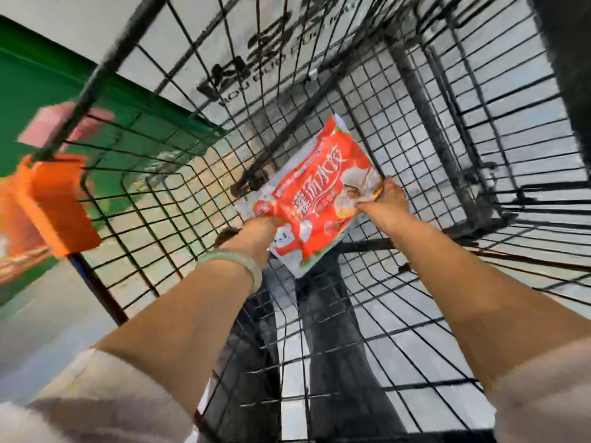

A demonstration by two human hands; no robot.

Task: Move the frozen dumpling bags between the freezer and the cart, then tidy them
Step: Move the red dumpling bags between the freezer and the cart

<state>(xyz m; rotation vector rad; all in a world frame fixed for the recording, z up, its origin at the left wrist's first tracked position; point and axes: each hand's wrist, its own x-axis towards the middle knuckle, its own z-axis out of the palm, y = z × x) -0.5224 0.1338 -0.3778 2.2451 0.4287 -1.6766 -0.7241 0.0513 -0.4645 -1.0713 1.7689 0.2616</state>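
"So, what is each grip doing?"
"The right hand [387, 203] has its fingers curled over the right edge of the red-orange plastic dumpling bag [319, 193], pinching it. The left hand [256, 231] clasps the bag's near left corner. Its fingers go under the plastic and are hidden."
"And the bag itself?"
"It is held between the 2 hands, low inside the black wire-mesh cart [144, 187]. It is tilted, with its printed face up, showing white lettering and pictures of dumplings. Whether it touches the bottom mesh I cannot tell."
"Anything on the arms?"
"There is 1 pale green bangle [236, 263] round the left wrist, and pale sleeves [96, 394] end near the elbows. Both forearms reach down over the cart's near rim."
"What lies round the cart?"
"An orange plastic block [60, 206] sits on its left top corner, with a blurred pink thing [54, 126] just beyond it. Outside the left wall stands a green panel [48, 75]. Through the mesh shows a pale floor [508, 84] bearing dark lettering, too smeared to read."
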